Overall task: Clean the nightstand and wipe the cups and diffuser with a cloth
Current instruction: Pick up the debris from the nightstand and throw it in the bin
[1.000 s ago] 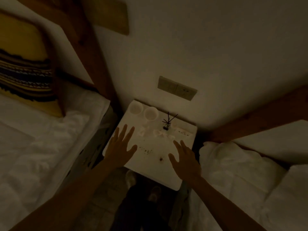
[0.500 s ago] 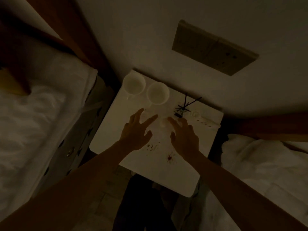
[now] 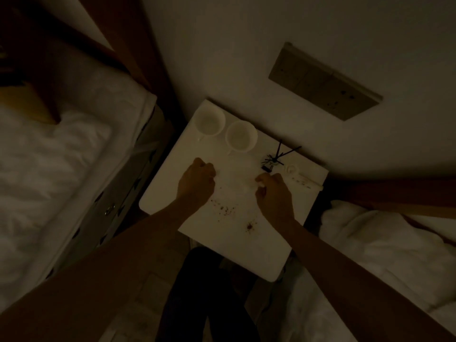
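The white nightstand [image 3: 167, 193] stands between two beds. Two empty white cups [image 3: 209, 123] [image 3: 241, 137] sit side by side at its back left corner. A small diffuser [image 3: 271, 164] with black reeds stands at the back, right of the cups. My left hand [image 3: 197, 183] is curled into a fist mid-table, its fingers closed over a crumpled white scrap that is mostly hidden. My right hand [image 3: 274, 196], just in front of the diffuser, pinches a small white scrap [image 3: 260, 185]. Brown crumbs [image 3: 224, 208] and a dark stain [image 3: 249, 227] lie between my wrists.
A long white item with a round end [image 3: 303, 181] lies along the nightstand's back right edge. White bedding flanks it at left [image 3: 61, 169] and right [image 3: 382, 243]. A switch panel [image 3: 323, 82] is on the wall behind. My dark-trousered legs [image 3: 209, 292] stand in front.
Both hands moved forward over the table with fingers spread, then curled closed on the white scraps lying in front of the cups and diffuser. The camera leaned in closer.
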{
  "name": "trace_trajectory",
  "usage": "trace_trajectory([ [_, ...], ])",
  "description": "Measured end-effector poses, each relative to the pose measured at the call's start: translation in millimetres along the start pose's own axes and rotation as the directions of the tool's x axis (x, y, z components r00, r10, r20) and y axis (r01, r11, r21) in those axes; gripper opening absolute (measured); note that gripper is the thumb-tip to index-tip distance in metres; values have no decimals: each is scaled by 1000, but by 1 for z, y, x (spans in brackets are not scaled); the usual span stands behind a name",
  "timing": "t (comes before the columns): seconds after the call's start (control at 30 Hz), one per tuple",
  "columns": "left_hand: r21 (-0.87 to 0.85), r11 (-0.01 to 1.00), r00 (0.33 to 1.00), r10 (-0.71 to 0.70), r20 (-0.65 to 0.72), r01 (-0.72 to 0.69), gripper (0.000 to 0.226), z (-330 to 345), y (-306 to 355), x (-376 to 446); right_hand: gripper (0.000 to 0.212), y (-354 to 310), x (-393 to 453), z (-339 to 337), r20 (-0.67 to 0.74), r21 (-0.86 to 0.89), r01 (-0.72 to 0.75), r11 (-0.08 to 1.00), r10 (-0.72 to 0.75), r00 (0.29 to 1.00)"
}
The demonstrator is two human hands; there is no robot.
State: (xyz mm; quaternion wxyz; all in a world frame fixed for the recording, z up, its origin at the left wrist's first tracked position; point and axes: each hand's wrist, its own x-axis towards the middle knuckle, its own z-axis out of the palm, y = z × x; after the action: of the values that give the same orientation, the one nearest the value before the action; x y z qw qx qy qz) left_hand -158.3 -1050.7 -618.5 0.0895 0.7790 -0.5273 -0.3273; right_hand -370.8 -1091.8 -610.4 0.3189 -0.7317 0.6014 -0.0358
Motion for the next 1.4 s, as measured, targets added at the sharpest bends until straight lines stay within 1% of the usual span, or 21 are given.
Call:
trace_trajectory([
  [0.1,-38,999,1000,-14,-17,13,11,-29,2,-24,25,-24,-18,-17,-1,35,51,998,-51,999],
  [0.23,-71,996,998,-56,-42,53,19,-69,11,-63,25,-66,-43,-39,11,56,138,989,-139,990],
  [0.4,-113,989,978,-115,-172,96,21,-115,7,-118,27,-121,-64,-57,13,35,315,949,-315,949],
  [0.47,-154,980,955,-161,-250,125,20,-134,0,-149,26,-145,-76,-66,17,34,381,924,-381,924],
  [0.57,-209,961,910,-243,-337,179,18,-159,-16,-203,23,-182,-103,-76,35,57,441,896,-443,896],
  [0.63,-272,937,863,-317,-394,220,18,-175,-26,-242,22,-209,-125,-80,66,85,473,877,-478,876],
  [0.7,-390,890,792,-409,-453,237,26,-193,-34,-279,21,-241,-145,-79,97,108,536,837,-545,833],
  [0.77,-534,815,696,-517,-499,223,36,-212,-42,-316,21,-280,-169,-75,142,146,624,767,-641,754],
  [0.83,-660,731,587,-616,-526,176,42,-229,-57,-366,19,-329,-205,-65,206,160,725,670,-741,639],
  [0.9,-722,683,555,-645,-525,110,49,-243,-62,-399,20,-365,-230,-54,238,174,786,593,-800,551],
  [0.97,-785,619,511,-684,-520,31,57,-256,-75,-449,22,-408,-270,-36,272,200,847,492,-859,435],
  [1.0,-808,589,486,-704,-518,-8,58,-262,-84,-477,22,-429,-294,-24,287,218,874,435,-884,368],
  [1.03,-823,567,459,-724,-516,-30,53,-267,-92,-500,21,-448,-316,-13,302,244,888,389,-901,312],
  [1.07,-840,541,421,-753,-507,-43,46,-271,-103,-526,22,-465,-342,-2,314,279,895,347,-914,256],
  [1.13,-862,502,353,-795,-493,-72,32,-273,-132,-584,29,-494,-400,23,332,366,893,261,-933,136],
  [1.2,-857,504,289,-809,-511,-106,18,-269,-159,-645,43,-515,-458,50,342,441,879,183,-939,25],
  [1.27,-851,508,203,-826,-526,-133,15,-261,-181,-707,58,-532,-513,74,341,490,861,136,-939,-45],
  [1.33,-863,479,112,-859,-499,-161,18,-249,-201,-771,70,-545,-570,96,354,535,837,117,-930,-96],
  [1.4,-868,459,9,-883,-469,-190,22,-238,-217,-834,75,-558,-624,117,363,581,810,85,-917,-164],
])
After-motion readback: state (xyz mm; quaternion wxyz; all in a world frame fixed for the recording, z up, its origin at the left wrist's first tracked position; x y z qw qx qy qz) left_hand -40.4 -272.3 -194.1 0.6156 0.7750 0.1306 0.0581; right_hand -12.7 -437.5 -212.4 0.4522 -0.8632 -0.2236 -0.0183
